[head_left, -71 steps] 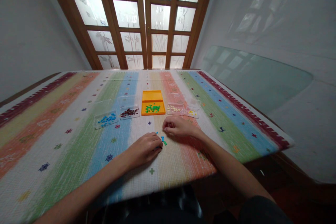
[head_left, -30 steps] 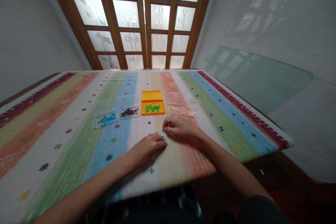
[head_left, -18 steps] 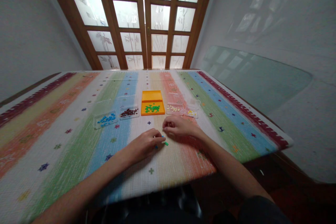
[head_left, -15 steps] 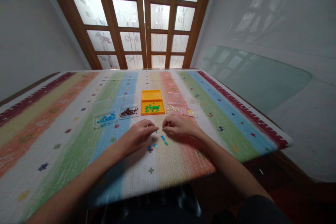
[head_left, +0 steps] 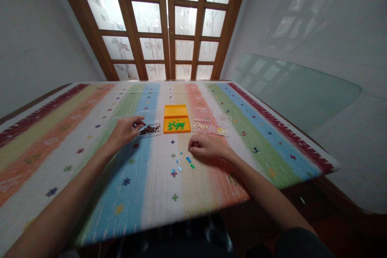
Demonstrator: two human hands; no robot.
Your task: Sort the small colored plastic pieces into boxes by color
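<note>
My left hand [head_left: 125, 130] hovers at the left edge of the clear box of small dark brown pieces [head_left: 150, 130]. Its thumb and index finger are bent towards each other, and what lies between them is too small to make out. The clear box of blue pieces is hidden behind this hand. My right hand [head_left: 203, 146] rests on the cloth with its fingers curled in; anything inside them is hidden. Just below it lie a blue toy brick [head_left: 188, 160] and a green toy brick [head_left: 192, 166]. A light blue brick [head_left: 180, 169] and other small blue bricks [head_left: 173, 171] are scattered to their left.
An open orange case [head_left: 176, 110] with green pieces [head_left: 176, 125] stands at the middle. To its right are a clear box of cream pieces [head_left: 202, 126] and a smaller box with yellow and white pieces [head_left: 222, 131]. A striped cloth [head_left: 157, 193] covers the table.
My left hand has moved left and away from the loose bricks to the box of brown pieces. My right hand has stayed nearly in place.
</note>
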